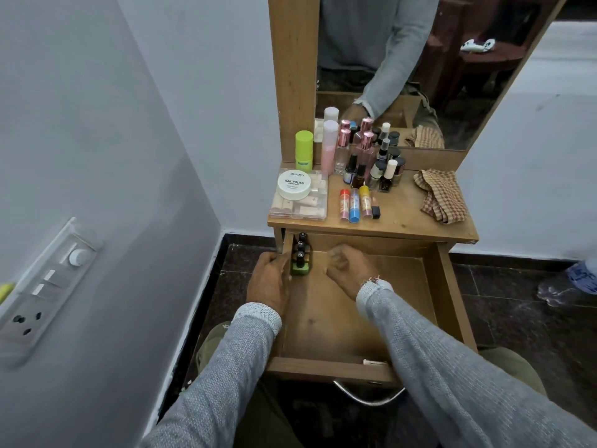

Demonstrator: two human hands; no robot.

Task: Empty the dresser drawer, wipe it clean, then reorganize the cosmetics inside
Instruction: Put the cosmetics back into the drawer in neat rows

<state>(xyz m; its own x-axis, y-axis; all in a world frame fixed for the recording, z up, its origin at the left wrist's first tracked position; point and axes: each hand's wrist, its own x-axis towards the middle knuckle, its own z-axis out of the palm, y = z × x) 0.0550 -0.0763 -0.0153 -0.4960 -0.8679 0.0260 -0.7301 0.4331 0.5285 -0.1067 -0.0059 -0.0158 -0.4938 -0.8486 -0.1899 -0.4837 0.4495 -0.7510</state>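
- The pulled-out brown wooden drawer (pixel 449 286) is mostly bare; a short row of small dark-capped nail polish bottles (pixel 301 257) stands against its far left wall, the nearest one green.
- The left hand (pixel 269 282) grips the left wall of the drawer, fingers curled over its edge, just beside the bottles.
- The right hand (pixel 347 268) hovers inside the drawer with fingers curled; whether it holds anything cannot be told.
- Most cosmetics are on the wooden tabletop (pixel 403 221): a clear plastic box with a white round nail polish remover tub on top (pixel 298 198) at the left, a lime-green cylinder (pixel 304 150) behind it, upright glass bottles with pink and dark caps (pixel 371 156) at the far edge, and slim coloured tubes (pixel 358 203) lying flat in the middle.
- A brown checked cloth (pixel 442 195) lies crumpled at the right of the tabletop.
- Judgement: refilling appears to be at an early stage.
- Risk: a sleeve or knuckle brushing the row could topple the bottles in sequence.
- Risk: reaching into the crowded far cluster may knock glass bottles over; the lying tubes could roll off the near edge into the drawer.
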